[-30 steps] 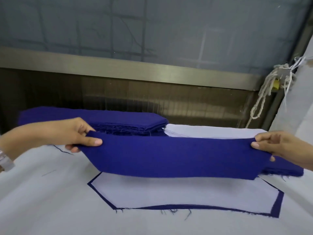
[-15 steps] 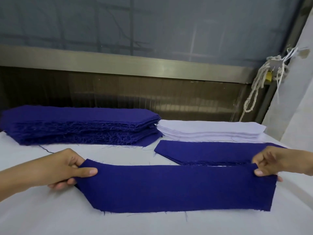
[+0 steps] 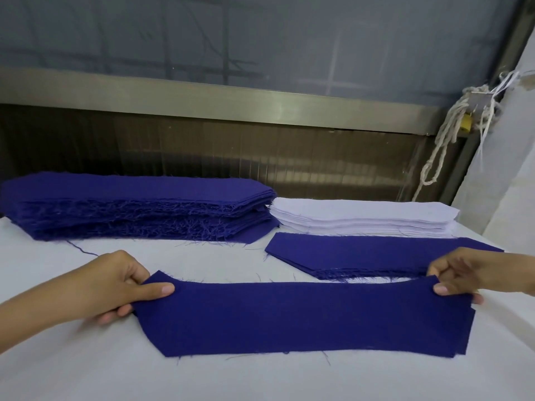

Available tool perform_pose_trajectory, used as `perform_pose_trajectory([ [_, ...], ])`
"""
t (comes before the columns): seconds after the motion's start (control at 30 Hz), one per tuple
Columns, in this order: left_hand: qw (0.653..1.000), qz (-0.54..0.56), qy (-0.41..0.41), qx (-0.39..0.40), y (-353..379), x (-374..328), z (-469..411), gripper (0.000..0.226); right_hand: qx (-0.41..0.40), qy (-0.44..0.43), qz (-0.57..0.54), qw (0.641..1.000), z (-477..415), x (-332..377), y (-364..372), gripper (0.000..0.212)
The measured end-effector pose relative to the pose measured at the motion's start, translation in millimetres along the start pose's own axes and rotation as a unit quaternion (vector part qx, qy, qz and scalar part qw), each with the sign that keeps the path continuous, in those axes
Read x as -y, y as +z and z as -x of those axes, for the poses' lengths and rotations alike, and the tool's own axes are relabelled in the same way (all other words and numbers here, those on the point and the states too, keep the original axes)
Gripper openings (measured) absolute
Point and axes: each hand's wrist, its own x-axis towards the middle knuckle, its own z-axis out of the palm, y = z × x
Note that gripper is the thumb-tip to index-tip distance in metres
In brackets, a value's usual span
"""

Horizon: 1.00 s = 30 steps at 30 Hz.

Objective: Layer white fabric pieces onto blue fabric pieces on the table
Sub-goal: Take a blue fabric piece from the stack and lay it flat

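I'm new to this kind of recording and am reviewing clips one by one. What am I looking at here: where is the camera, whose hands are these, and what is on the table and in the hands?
There is no machine here. A person works with bare hands, and the single camera sits on their head, looking forward and down. So the left hand comes in from the left and the right hand from the right. Each pinches one end of a long blue fabric piece, thumb on top, stretched between them over the white table. Behind it on the left sits a tall blue stack with frayed edges. To its right is a white stack, with a thin blue pile in front of it. No white piece lies on the held blue one yet.
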Motion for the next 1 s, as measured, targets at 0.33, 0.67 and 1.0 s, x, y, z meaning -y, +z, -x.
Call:
perform_pose_trajectory([
  [0.33, 0.992, -0.094, -0.007, -0.088, 4, 8, -7, 0.059, -0.042, 0.041, 0.028, 0.998, 9, 13, 7, 0.034],
  [0.67, 0.988, -0.103, 0.03, -0.112, -2, 24, -10, 0.053, -0.088, 0.088, 0.069, 0.99, 20, 31, 18, 0.046],
  [1.0, 0.931, -0.187, 0.151, -0.276, -5, 42, -21, 0.038, -0.17, 0.13, 0.151, 0.965, 38, 54, 25, 0.08],
])
